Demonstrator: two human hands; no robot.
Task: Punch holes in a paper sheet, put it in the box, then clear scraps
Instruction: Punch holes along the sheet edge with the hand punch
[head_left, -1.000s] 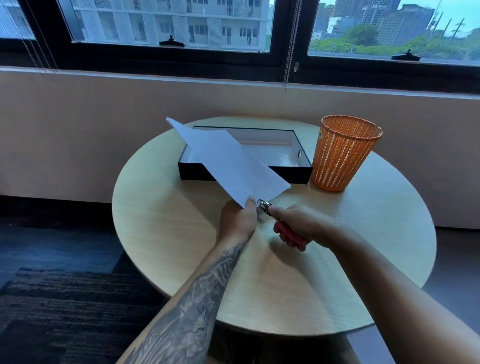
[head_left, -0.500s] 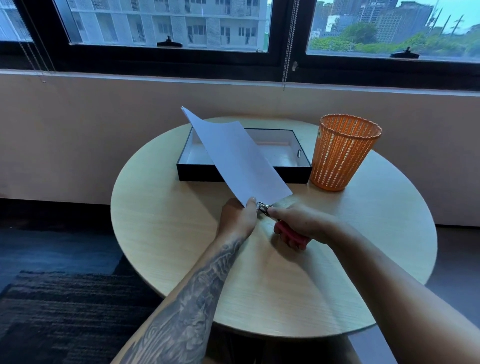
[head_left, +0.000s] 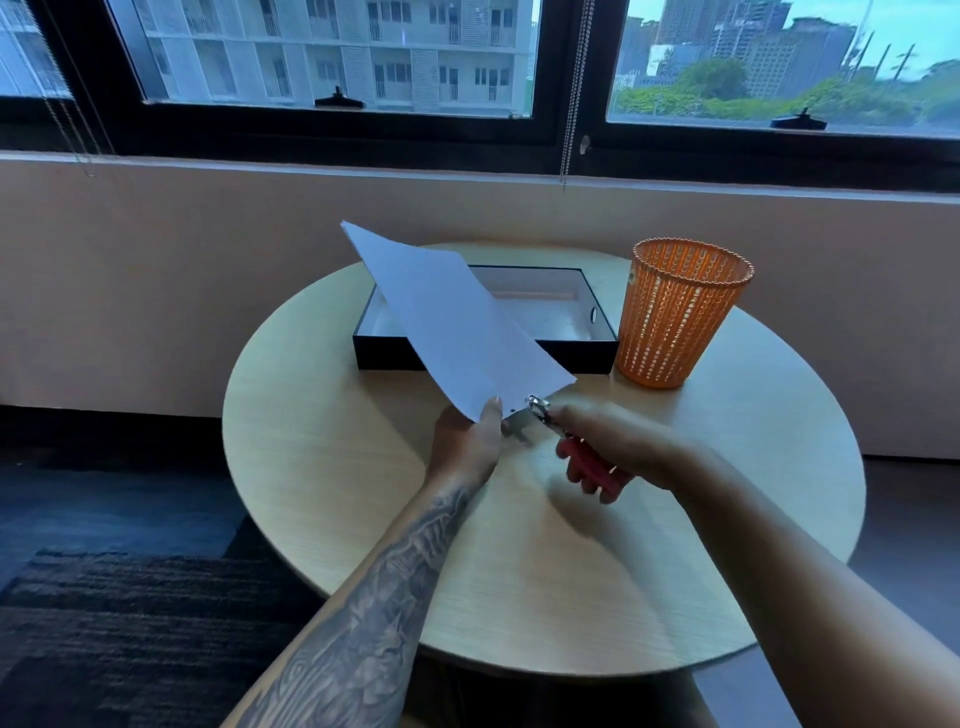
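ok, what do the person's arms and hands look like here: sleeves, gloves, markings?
Both hands are bare, no gloves, rings or watch visible. No sleeves show on either forearm. The left forearm carries a dense dark tattoo from wrist to frame edge, stopping short of the left hand. The right forearm and right hand are unmarked.

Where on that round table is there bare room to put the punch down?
The table's left part, beside the black box, and the near edge between both forearms are bare. The back right is crowded: box, orange basket, with the paper held above.
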